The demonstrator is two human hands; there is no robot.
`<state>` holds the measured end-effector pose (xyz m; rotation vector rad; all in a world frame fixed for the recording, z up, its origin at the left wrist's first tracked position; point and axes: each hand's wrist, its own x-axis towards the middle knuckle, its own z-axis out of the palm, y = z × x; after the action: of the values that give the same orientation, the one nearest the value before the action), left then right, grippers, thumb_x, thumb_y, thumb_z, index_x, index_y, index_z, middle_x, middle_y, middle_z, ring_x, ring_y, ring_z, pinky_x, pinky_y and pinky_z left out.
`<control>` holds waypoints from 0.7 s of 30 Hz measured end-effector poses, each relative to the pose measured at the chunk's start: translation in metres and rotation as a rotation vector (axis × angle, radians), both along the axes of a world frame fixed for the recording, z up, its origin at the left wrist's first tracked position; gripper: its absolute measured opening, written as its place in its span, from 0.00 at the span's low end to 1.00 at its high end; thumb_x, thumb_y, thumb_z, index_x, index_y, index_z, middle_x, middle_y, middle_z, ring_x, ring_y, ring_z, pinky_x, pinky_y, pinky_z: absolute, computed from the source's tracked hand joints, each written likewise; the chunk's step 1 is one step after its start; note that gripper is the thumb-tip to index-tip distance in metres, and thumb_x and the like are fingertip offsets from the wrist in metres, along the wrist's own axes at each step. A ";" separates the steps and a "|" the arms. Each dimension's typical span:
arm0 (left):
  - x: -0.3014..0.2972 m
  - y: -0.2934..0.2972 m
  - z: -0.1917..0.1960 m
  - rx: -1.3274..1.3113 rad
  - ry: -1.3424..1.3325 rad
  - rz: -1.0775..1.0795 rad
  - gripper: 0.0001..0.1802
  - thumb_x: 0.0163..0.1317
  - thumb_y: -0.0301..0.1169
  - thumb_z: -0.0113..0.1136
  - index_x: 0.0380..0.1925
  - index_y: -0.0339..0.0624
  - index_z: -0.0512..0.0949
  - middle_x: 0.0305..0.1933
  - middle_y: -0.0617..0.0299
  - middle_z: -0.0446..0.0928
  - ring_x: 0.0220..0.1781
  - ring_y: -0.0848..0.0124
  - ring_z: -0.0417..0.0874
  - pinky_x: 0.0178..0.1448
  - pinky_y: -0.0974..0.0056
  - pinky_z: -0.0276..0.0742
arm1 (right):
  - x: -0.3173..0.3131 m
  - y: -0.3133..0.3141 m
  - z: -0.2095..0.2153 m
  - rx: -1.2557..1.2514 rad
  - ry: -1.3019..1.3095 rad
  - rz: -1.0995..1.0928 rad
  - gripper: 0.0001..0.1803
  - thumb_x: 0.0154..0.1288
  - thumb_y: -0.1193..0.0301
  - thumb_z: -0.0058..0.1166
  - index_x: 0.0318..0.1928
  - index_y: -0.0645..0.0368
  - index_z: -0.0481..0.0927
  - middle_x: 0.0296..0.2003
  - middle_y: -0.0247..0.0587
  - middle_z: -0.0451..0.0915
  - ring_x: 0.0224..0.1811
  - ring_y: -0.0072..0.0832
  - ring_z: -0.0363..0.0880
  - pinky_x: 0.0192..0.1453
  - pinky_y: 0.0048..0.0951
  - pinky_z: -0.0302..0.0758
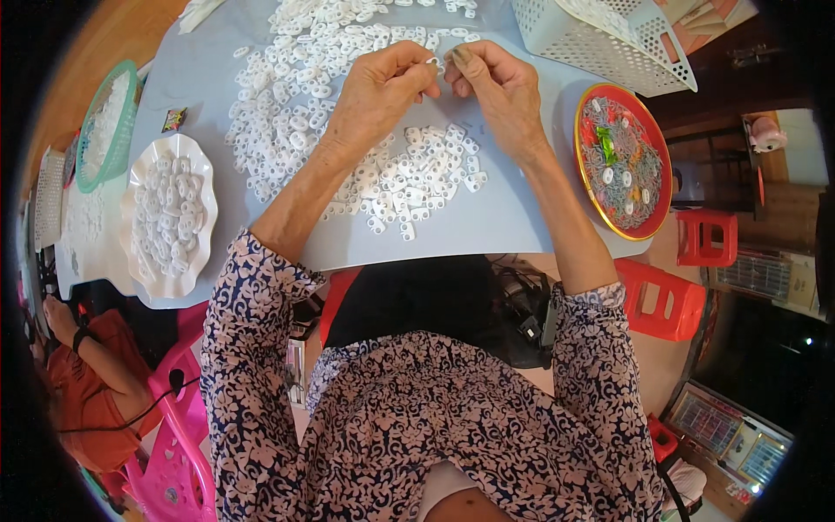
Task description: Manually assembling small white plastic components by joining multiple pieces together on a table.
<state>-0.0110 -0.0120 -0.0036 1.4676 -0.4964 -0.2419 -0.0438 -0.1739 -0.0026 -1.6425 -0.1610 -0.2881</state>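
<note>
While pcs (407, 183) on tbl (513, 217), stools (687, 309) R

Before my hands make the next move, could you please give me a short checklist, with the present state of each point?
1. Left hand has a small white piece at its fingertips: ok.
2. Right hand grips something: cannot tell, its fingers hide it.
3. Loose white pile lies back from the near edge of the table: ok.
4. Scalloped white dish sits upright: ok.
5. Red tray holds only grey pieces: not ok, white pieces and a shiny green item lie among them.
</note>
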 end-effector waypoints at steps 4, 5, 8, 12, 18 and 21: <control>0.000 0.000 -0.001 0.015 0.001 0.013 0.08 0.61 0.29 0.54 0.31 0.35 0.78 0.23 0.65 0.77 0.28 0.81 0.73 0.35 0.74 0.70 | 0.000 -0.002 -0.002 -0.031 -0.002 0.020 0.09 0.66 0.70 0.52 0.34 0.64 0.79 0.24 0.31 0.78 0.25 0.14 0.70 0.31 0.17 0.70; 0.000 0.000 -0.002 0.027 -0.007 0.014 0.08 0.61 0.29 0.54 0.31 0.36 0.78 0.23 0.65 0.77 0.28 0.80 0.73 0.36 0.74 0.70 | 0.000 -0.002 -0.001 -0.027 -0.007 0.023 0.09 0.66 0.70 0.52 0.34 0.64 0.79 0.24 0.31 0.78 0.25 0.14 0.70 0.31 0.17 0.70; 0.000 -0.002 -0.001 0.001 -0.025 0.013 0.08 0.61 0.29 0.54 0.31 0.36 0.78 0.24 0.65 0.78 0.28 0.80 0.74 0.36 0.74 0.70 | 0.001 -0.001 -0.002 -0.027 -0.018 0.019 0.08 0.65 0.72 0.52 0.34 0.65 0.79 0.24 0.31 0.77 0.26 0.14 0.71 0.31 0.17 0.70; 0.003 -0.001 -0.003 -0.018 -0.029 0.001 0.08 0.61 0.29 0.54 0.31 0.36 0.79 0.24 0.65 0.78 0.29 0.80 0.75 0.36 0.74 0.71 | 0.001 0.004 -0.001 0.069 -0.015 -0.002 0.07 0.64 0.72 0.54 0.34 0.65 0.79 0.23 0.30 0.76 0.25 0.14 0.71 0.31 0.17 0.69; 0.013 0.011 0.003 0.066 -0.076 -0.019 0.08 0.62 0.30 0.52 0.33 0.37 0.79 0.24 0.66 0.78 0.26 0.82 0.71 0.32 0.75 0.68 | 0.000 0.003 0.000 0.037 -0.025 -0.030 0.08 0.64 0.72 0.55 0.33 0.65 0.79 0.24 0.32 0.78 0.25 0.15 0.72 0.31 0.18 0.72; 0.028 0.029 0.012 0.290 -0.257 0.115 0.11 0.64 0.29 0.52 0.40 0.36 0.78 0.28 0.66 0.77 0.34 0.80 0.75 0.40 0.73 0.70 | 0.001 -0.003 0.006 0.232 0.081 -0.059 0.08 0.63 0.72 0.55 0.33 0.66 0.79 0.26 0.35 0.80 0.26 0.16 0.75 0.32 0.19 0.74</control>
<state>0.0169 0.0171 0.0082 1.8170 -0.5989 -0.0335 -0.0428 -0.1765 0.0029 -1.4272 -0.0161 -0.2742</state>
